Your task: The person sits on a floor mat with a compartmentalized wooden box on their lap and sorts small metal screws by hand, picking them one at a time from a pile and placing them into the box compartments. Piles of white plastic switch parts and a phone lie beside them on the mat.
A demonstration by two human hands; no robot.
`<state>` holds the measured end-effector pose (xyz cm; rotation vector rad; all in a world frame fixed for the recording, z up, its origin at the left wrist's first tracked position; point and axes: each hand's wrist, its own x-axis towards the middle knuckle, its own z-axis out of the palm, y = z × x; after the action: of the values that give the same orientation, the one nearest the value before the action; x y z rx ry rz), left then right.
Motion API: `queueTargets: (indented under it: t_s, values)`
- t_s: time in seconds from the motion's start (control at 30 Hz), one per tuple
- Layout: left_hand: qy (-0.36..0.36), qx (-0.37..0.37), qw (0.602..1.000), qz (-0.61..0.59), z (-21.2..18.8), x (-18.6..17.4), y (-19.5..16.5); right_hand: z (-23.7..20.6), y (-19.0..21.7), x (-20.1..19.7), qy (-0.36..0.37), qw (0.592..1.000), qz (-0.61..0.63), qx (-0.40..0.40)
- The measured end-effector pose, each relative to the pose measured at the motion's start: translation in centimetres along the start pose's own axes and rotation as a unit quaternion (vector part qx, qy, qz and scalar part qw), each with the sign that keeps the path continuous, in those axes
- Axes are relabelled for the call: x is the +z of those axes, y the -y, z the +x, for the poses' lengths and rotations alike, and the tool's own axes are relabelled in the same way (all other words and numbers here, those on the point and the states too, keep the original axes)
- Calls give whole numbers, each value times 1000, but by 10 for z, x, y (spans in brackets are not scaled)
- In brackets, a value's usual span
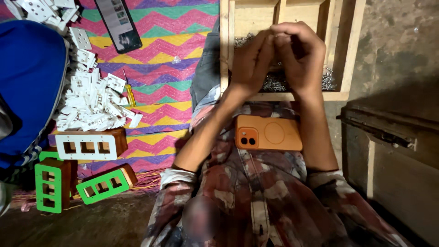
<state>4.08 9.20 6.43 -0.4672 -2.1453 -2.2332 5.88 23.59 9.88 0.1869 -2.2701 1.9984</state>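
Observation:
My left hand [249, 64] and my right hand [299, 55] are raised side by side, fingertips pressed together over a wooden tray [350, 55]. The fingers of both hands are curled in, and anything between them is hidden. Below the hands, a heap of small metal screws [274, 83] lies in the tray. An orange phone [270, 133] rests on my lap, just under my wrists, against my patterned shirt.
A pile of white switch parts [93, 103] lies on a zigzag mat [160, 41] at the left, with a yellow-handled screwdriver [130, 93] and a black phone [118, 24]. Wooden boxes with a white frame [89, 146] and green frames [103, 185] stand nearer. A wooden crate [393, 155] is at the right.

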Motion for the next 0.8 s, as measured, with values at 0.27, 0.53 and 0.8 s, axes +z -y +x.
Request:
queueTargets:
  t_s: [0.27,0.53,0.8]
  values:
    - [-13,-1,999,-46,1,-1,2,3,-3,3,-13,1000,-4,25]
    - [-6,24,1000,-10,0,2,13,2,-8,-2,-5,997,-52,-50]
    - [-16,-31,997,-72,-2,5,9,1,-8,-4,16,997,-29,-71]
